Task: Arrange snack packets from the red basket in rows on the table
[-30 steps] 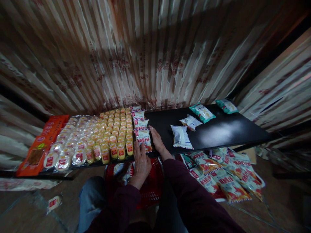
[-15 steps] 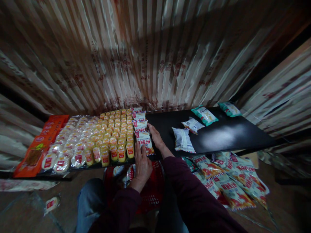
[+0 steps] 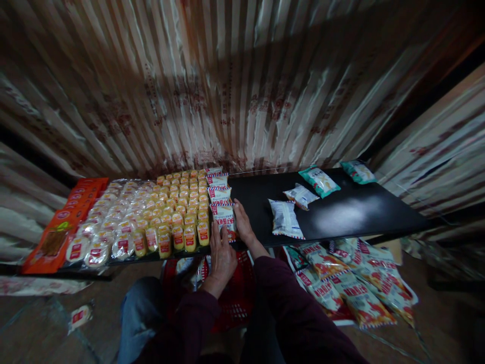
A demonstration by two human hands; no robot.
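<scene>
A low black shelf [image 3: 341, 212] carries rows of packaged snacks. A column of red-and-white striped snack bags [image 3: 219, 194] runs front to back beside rows of small yellow packets [image 3: 182, 202]. My left hand [image 3: 222, 255] lies with fingers stretched on the near edge of the front striped bag [image 3: 226, 221]. My right hand [image 3: 242, 222] rests flat along that bag's right side, fingers extended. Both hands press against the bag rather than gripping it.
White round packets [image 3: 113, 222] and orange packs [image 3: 60, 227] fill the shelf's left. Loose bags [image 3: 285, 218] and green ones [image 3: 319, 181] lie on the right. A red basket [image 3: 235, 293] sits under my arms; striped bags [image 3: 356, 283] are piled on the floor right.
My right hand has slid a little toward me along the front striped bag. My left hand stays on the bag's near edge.
</scene>
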